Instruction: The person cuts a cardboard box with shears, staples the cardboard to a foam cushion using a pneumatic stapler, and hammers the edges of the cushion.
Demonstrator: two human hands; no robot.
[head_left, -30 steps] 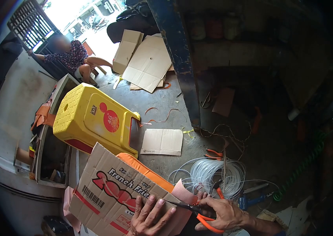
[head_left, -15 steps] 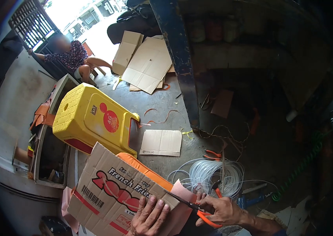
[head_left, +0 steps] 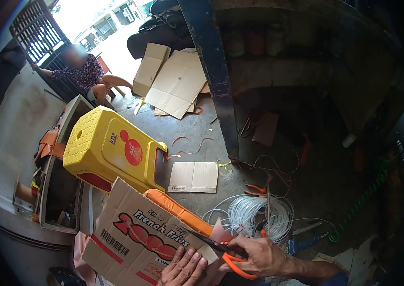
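Note:
Printed cardboard (head_left: 116, 224) with "French Fries" lettering lies tilted at the bottom middle. My left hand (head_left: 185, 268) rests on its lower part, fingers lying flat and slightly apart, the thumb not visible. Orange-handled scissors (head_left: 234, 267) are gripped in my right hand (head_left: 259, 257). Their dark blades reach over the cardboard's upper right edge; how far they are open is hard to see. A pink sheet (head_left: 219, 231) shows beside the blades, and an orange padded piece (head_left: 178, 209) lies along the cardboard's far edge.
A yellow plastic stool (head_left: 102, 148) lies on its side ahead. Near it are a small cardboard piece (head_left: 193, 177) and a coil of clear line (head_left: 259, 217). A blue post (head_left: 214, 81) rises in the middle. A seated person (head_left: 80, 71) is at the far left.
My right hand and the scissors have moved left, further in over the cardboard's edge. My left hand stays on the cardboard. The view has shifted slightly.

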